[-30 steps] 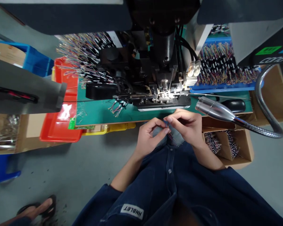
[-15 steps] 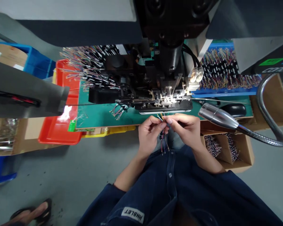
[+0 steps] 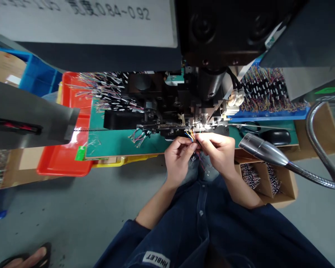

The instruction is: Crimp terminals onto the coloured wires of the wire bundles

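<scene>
Both hands meet just in front of a crimping machine [image 3: 202, 121], whose lit head lies right beyond the fingertips. Between thumb and fingers my left hand [image 3: 178, 156] pinches a small wire harness [image 3: 190, 136]. Its thin blue, yellow and orange wires point up toward the machine. My right hand [image 3: 219, 150] is closed beside it, thumb and forefinger pinching wires of the same harness. Red and dark wire ends [image 3: 203, 163] hang below the hands. The part of the harness inside the fingers is hidden.
A bendable metal lamp [image 3: 264, 149] reaches in at the right, above a divided cardboard box [image 3: 292, 186] of harnesses. A blue tray [image 3: 281, 116] and red trays [image 3: 64, 158] flank the machine. More wire bundles [image 3: 141, 137] lie left on the green mat [image 3: 114, 143]. A sandaled foot [image 3: 36, 258] shows lower left.
My hands have brought the wire tips up to the machine's lit head. The hanging wire ends have swung right. The camera view has shifted, so the machine's upper body appears lower.
</scene>
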Demonstrator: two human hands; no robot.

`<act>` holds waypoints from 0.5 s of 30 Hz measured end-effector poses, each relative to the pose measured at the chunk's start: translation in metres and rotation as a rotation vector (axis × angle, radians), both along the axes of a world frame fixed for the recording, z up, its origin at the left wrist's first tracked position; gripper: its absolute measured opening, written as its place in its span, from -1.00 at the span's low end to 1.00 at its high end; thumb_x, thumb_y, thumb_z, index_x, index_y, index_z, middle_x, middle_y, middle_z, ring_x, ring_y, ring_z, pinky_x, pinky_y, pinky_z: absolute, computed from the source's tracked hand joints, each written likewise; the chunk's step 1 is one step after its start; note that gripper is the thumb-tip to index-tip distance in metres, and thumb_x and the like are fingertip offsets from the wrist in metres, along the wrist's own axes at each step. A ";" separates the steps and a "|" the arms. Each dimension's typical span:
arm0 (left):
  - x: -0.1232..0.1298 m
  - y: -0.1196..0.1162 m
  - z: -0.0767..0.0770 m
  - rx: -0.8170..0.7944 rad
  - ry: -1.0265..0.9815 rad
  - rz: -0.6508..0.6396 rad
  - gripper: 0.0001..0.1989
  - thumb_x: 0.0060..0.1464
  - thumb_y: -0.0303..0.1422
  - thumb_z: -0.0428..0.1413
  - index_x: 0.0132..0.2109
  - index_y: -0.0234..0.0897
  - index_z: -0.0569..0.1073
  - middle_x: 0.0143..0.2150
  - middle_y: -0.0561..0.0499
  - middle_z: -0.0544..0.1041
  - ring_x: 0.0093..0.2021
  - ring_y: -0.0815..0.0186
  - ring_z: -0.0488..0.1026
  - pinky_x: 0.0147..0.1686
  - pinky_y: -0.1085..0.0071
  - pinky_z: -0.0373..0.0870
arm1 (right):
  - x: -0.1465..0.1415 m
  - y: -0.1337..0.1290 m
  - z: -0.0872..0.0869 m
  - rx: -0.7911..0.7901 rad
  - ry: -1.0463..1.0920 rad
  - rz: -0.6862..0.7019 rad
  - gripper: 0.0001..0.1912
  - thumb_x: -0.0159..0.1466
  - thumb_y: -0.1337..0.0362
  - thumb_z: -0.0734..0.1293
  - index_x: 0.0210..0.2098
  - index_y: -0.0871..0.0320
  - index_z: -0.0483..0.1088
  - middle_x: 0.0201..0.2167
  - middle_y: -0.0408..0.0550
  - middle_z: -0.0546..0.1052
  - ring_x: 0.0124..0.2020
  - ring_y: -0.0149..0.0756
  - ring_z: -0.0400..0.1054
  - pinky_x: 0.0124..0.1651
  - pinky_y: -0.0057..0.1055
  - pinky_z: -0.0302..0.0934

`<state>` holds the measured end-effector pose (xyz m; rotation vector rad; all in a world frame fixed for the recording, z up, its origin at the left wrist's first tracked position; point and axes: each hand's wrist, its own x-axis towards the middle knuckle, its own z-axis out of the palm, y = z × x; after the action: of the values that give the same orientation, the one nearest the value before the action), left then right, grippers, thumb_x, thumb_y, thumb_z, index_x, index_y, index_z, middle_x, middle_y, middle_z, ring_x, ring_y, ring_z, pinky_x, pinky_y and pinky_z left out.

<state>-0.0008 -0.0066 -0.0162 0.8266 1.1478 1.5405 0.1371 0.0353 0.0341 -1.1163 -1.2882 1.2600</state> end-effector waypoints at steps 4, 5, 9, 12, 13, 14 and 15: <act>0.001 0.002 -0.002 0.007 -0.015 0.031 -0.72 0.37 -0.11 0.50 -0.13 -0.14 0.63 -0.22 0.06 0.73 -0.32 0.32 0.68 -0.23 0.37 0.68 | -0.004 0.000 -0.002 -0.106 0.100 0.015 -0.63 0.50 -0.10 0.57 -0.19 0.04 0.84 -0.65 -0.22 0.42 -0.64 -0.38 0.16 -0.56 -0.35 0.26; 0.002 0.002 -0.002 0.007 -0.021 0.038 -0.71 0.37 -0.11 0.50 -0.14 -0.14 0.63 -0.23 0.06 0.74 -0.33 0.32 0.68 -0.23 0.37 0.68 | -0.005 0.000 -0.003 -0.126 0.122 0.019 -0.61 0.50 -0.12 0.58 -0.21 0.05 0.84 -0.67 -0.23 0.39 -0.65 -0.39 0.12 -0.58 -0.35 0.22; 0.006 0.004 0.003 -0.010 -0.028 0.063 -0.65 0.35 -0.06 0.51 -0.17 -0.16 0.59 -0.25 0.04 0.74 -0.35 0.30 0.69 -0.27 0.35 0.70 | -0.005 0.002 -0.011 -0.212 0.200 0.037 -0.56 0.46 -0.20 0.60 -0.21 0.06 0.82 -0.66 -0.23 0.38 -0.64 -0.38 0.10 -0.59 -0.34 0.16; 0.008 0.004 0.007 -0.024 -0.043 0.049 -0.66 0.36 -0.05 0.50 -0.16 -0.17 0.62 -0.28 0.03 0.73 -0.34 0.29 0.70 -0.23 0.32 0.73 | -0.005 0.005 -0.013 -0.260 0.235 0.050 -0.54 0.43 -0.21 0.61 -0.26 0.06 0.80 -0.66 -0.24 0.36 -0.64 -0.40 0.08 -0.57 -0.34 0.15; 0.009 0.004 0.007 -0.024 -0.051 0.049 -0.66 0.37 -0.06 0.49 -0.15 -0.17 0.62 -0.28 0.03 0.73 -0.33 0.29 0.71 -0.22 0.32 0.73 | -0.005 0.006 -0.013 -0.267 0.237 0.052 -0.54 0.42 -0.21 0.61 -0.28 0.06 0.79 -0.67 -0.25 0.34 -0.65 -0.40 0.06 -0.56 -0.34 0.16; 0.010 0.004 0.007 -0.020 -0.058 0.054 -0.67 0.37 -0.06 0.49 -0.15 -0.17 0.63 -0.27 0.04 0.73 -0.32 0.29 0.71 -0.21 0.31 0.74 | -0.006 0.007 -0.012 -0.270 0.234 0.051 -0.53 0.42 -0.21 0.61 -0.29 0.06 0.78 -0.68 -0.26 0.32 -0.65 -0.40 0.06 -0.56 -0.34 0.17; 0.010 0.004 0.006 -0.016 -0.062 0.065 -0.68 0.38 -0.06 0.49 -0.15 -0.17 0.62 -0.25 0.03 0.74 -0.32 0.29 0.72 -0.21 0.31 0.74 | -0.006 0.007 -0.011 -0.271 0.228 0.049 -0.53 0.42 -0.21 0.60 -0.30 0.06 0.77 -0.69 -0.27 0.30 -0.65 -0.40 0.06 -0.55 -0.33 0.18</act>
<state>0.0096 -0.0028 -0.0102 0.7325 1.1504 1.5969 0.1312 0.0426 0.0233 -1.0946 -1.0007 1.5845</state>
